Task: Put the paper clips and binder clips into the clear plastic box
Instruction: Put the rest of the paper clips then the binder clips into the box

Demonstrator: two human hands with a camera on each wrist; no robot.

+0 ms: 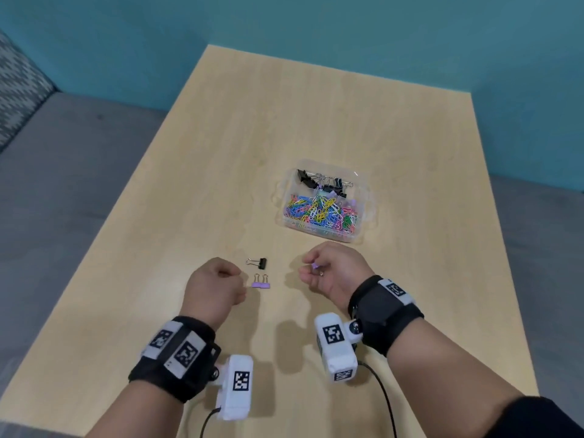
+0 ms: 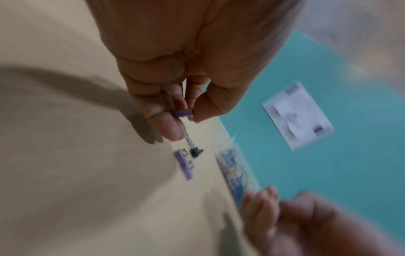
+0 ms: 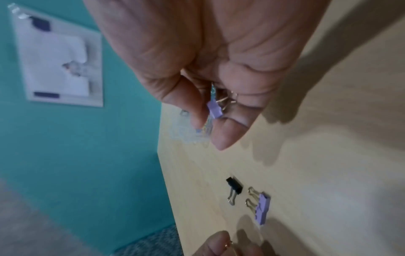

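Both hands hover just above the wooden table [image 1: 221, 153], near its front edge, with the last loose clips between them. The left hand [image 1: 215, 287] is curled knuckles-up, and its wrist camera shows thumb and forefinger pinching a small purple binder clip [image 2: 183, 113]. The right hand [image 1: 331, 273] is turned partly palm-up, fingers curled round another purple clip [image 3: 214, 109] whose wire loops poke back into the palm.

Still on the table between the hands lie a black binder clip [image 1: 257, 263] and, just nearer the person, two purple binder clips [image 1: 261, 282] side by side and touching. The clear plastic box [image 1: 363, 216] sits further out and to the right, well apart from them and lidless. A heap of coloured paper clips [image 1: 322, 211] fills its near part, and black binder clips [image 1: 322, 183] lie along the far side. No loose paper clips show on the table, so I'd judge the job nearly done — three clips down, two in hand.

These clips look light, stiff and small. The painted bodies are probably a bit slick, and the wire handles swing, so the surer hold is likely a fingertip pinch across the body's flat sides, or a hook through the loops. I'd expect nothing to break if one is dropped in from just over the rim — though a bounce off the heaped clips could send one back out.
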